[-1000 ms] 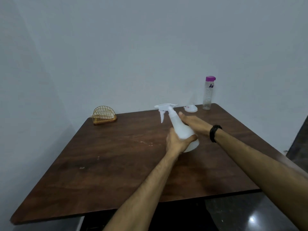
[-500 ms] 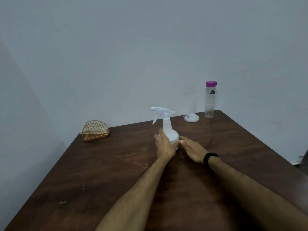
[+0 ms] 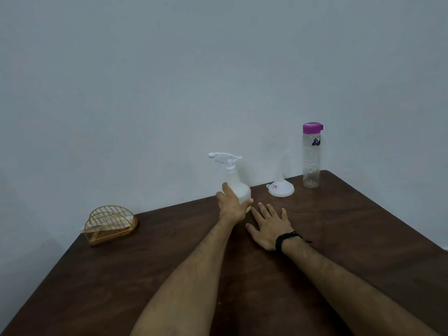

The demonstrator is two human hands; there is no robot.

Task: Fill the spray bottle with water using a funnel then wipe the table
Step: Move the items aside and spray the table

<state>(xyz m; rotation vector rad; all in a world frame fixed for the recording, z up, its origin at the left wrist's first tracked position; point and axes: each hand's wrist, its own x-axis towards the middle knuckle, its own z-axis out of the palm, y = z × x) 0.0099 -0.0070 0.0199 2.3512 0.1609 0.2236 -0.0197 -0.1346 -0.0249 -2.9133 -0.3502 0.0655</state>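
Note:
A white spray bottle (image 3: 235,180) stands upright near the far edge of the dark wooden table (image 3: 351,234), its trigger head pointing left. My left hand (image 3: 232,204) is wrapped around the bottle's lower body. Flat on the table just right of the bottle lies my right hand (image 3: 268,224), fingers spread, holding nothing; a black band is on its wrist. A white funnel (image 3: 281,185) rests upside down, spout up, to the right of the spray bottle. Farther right, at the table's back corner, stands a clear water bottle (image 3: 311,157) with a purple cap.
A golden wire holder (image 3: 110,224) with napkins sits at the table's far left corner. A plain wall runs right behind the table's far edge. The table's right edge slants down toward the lower right.
The spray bottle was tilted and held in both hands; it now stands upright on the table. My right hand has let go and moved onto the tabletop beside it.

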